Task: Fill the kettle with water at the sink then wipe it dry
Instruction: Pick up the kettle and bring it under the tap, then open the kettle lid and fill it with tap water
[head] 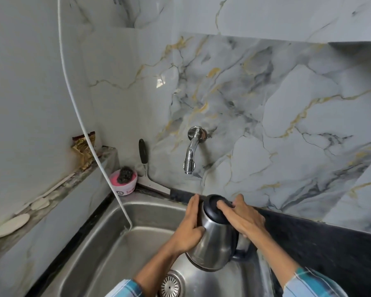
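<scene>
A steel kettle (217, 243) with a black lid (215, 207) and black handle hangs over the steel sink (107, 239), tilted away from me. My left hand (190, 227) grips the kettle's left side. My right hand (243, 218) rests on the lid and upper right side, fingers spread over the lid. A chrome tap (191, 155) sticks out of the marble wall above and slightly left of the kettle. No water is visible coming from it.
A white hose (107, 179) drops into the sink's left side. A pink tub with a dark scrubber (124, 182) stands in the corner, beside a black-handled tool (143, 155). The drain strainer (169, 286) lies below the kettle. Black countertop (319, 239) runs to the right.
</scene>
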A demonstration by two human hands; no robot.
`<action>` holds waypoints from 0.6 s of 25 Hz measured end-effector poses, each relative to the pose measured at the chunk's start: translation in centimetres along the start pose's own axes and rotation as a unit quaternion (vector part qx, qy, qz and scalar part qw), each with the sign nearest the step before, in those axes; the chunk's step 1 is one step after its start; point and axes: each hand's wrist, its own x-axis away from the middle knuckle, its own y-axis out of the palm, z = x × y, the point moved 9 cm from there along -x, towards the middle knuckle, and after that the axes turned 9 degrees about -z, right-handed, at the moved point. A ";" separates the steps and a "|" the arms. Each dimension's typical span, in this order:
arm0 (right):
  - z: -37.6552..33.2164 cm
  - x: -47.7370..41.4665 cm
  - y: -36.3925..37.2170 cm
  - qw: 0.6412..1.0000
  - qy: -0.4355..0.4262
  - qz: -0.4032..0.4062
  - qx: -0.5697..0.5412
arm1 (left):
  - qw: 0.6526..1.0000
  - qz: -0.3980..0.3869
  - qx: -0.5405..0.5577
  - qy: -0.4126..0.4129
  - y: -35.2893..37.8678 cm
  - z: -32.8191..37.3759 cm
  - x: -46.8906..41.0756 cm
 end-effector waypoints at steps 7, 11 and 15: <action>-3.3 -1.5 -2.7 0.995 -0.046 0.069 -0.064 | 0.975 0.096 0.173 -0.102 -6.5 -2.0 -1.7; -4.2 -2.2 -2.2 0.990 -0.023 0.065 -0.122 | 0.926 0.298 -0.184 -0.138 -14.7 3.3 -2.9; -6.0 -2.3 -1.3 0.983 -0.019 0.054 -0.177 | 0.849 0.292 -0.413 -0.151 -13.6 7.2 -4.7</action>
